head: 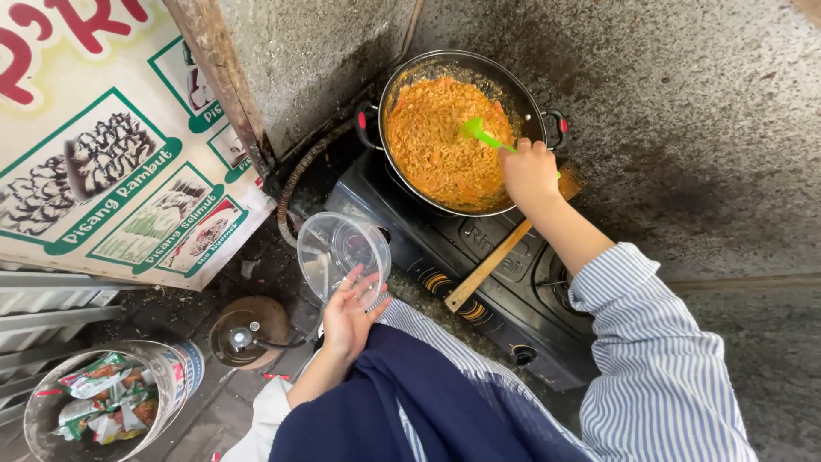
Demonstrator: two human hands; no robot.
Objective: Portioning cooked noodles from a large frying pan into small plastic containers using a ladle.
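With the green fork (484,135) gripped by the right hand (530,174), noodles (436,137) should be lifted cleanly while the clear container (342,255) is held level by the left hand (349,318).

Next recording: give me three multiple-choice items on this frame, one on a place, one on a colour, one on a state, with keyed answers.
1. Where does the wok sit?
A. On the black stove
B. In the bucket
C. On the person's lap

2. What colour is the fork held by the right hand?
A. Red
B. Green
C. White

3. What state is the clear plastic container in the left hand in?
A. Filled with noodles
B. Sealed with a lid
C. Empty and open

Answers: 1 A, the wok rests on the stove's left burner. 2 B, the fork in the noodles is bright green. 3 C, nothing shows through its clear walls.
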